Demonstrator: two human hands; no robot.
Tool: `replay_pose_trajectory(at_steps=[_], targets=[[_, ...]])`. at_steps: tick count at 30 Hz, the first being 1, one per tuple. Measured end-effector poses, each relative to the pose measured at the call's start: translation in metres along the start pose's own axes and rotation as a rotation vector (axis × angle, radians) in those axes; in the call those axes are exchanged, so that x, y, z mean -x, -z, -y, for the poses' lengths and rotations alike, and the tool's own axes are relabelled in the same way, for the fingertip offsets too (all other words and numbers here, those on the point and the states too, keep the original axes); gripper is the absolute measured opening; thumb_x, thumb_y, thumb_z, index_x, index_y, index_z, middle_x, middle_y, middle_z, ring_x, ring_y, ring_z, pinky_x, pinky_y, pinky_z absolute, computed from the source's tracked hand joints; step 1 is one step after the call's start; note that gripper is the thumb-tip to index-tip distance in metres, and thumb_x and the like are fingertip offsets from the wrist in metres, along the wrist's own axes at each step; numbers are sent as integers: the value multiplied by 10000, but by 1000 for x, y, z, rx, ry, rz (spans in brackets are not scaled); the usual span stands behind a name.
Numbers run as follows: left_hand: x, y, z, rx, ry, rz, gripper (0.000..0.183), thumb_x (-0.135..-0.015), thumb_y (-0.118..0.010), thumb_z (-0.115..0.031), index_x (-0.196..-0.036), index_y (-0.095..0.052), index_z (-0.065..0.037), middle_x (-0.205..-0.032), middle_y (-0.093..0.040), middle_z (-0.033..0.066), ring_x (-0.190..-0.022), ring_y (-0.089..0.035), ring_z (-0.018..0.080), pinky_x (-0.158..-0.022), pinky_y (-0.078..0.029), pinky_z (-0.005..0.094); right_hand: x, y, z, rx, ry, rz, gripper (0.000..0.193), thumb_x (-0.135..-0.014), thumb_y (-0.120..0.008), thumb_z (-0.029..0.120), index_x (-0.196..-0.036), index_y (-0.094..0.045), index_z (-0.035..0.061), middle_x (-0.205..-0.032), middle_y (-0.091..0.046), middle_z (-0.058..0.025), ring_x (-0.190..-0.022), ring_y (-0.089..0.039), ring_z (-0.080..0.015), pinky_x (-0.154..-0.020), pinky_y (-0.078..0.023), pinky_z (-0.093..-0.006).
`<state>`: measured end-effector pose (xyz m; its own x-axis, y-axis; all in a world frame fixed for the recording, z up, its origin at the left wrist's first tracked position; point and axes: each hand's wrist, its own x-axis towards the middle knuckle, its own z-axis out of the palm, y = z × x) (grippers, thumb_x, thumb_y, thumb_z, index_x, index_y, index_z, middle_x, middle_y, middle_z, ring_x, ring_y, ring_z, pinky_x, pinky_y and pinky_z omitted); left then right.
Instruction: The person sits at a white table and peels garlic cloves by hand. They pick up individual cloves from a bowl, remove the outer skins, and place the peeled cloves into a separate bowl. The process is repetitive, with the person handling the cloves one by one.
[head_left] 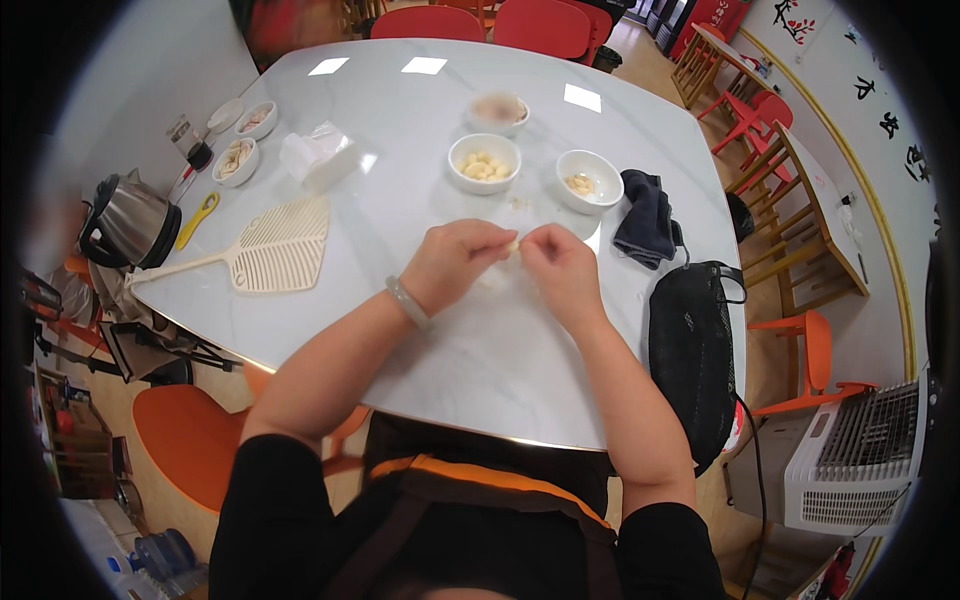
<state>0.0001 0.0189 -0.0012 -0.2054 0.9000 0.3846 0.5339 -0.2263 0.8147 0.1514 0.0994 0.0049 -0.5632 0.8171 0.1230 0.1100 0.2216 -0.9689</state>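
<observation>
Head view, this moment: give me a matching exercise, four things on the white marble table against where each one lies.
Things:
1. cream plastic fly swatter
2. dark folded cloth
3. black mesh bag
4. small pale garlic clove

Places:
A. at the table's right edge, nearest the person
B. pinched between the left hand and the right hand
C. left part of the white marble table, beside the yellow peeler
D. just right of the right-hand white bowl

Pairs: 1-C, 2-D, 3-A, 4-B
</observation>
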Motion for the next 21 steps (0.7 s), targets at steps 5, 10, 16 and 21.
replay_pose_trajectory(at_steps=[5, 10, 16, 21], targets=[[0, -2, 1, 33, 4, -4, 188, -805, -641, 1, -991, -665, -14, -945, -664, 72, -844, -635, 120, -733, -532, 223, 2, -3, 1, -18, 2, 3, 102, -807, -585, 110, -794, -600, 11, -709, -589, -23, -636, -516, -77, -588, -426, -231], [0, -2, -2, 94, 70, 29, 197, -814, -638, -26, -1010, -654, -13, -953, -669, 80, -842, -643, 140, -744, -531, 237, 3, -4, 2, -17, 29, 0, 103, -812, -581, 108, -804, -608, 9, -725, -601, -28, -648, -530, -78, -601, -432, -228], [-1, -2, 1, 244, 183, 26, 199, -818, -647, -64, -1008, -649, -6, -934, -678, 90, -819, -651, 141, -732, -522, 243, 2, 0, 3, 0, 19, -8, 114, -812, -586, 111, -825, -616, 2, -729, -612, -32, -663, -546, -81, -611, -439, -228], [0, -1, -7, 132, 180, 38, 163, -819, -638, -12, -979, -648, 23, -947, -670, 79, -836, -646, 124, -746, -534, 232, 1, -2, 5, -74, 4, 9, 121, -812, -590, 126, -816, -610, 7, -710, -606, -20, -647, -526, -74, -601, -429, -228]])
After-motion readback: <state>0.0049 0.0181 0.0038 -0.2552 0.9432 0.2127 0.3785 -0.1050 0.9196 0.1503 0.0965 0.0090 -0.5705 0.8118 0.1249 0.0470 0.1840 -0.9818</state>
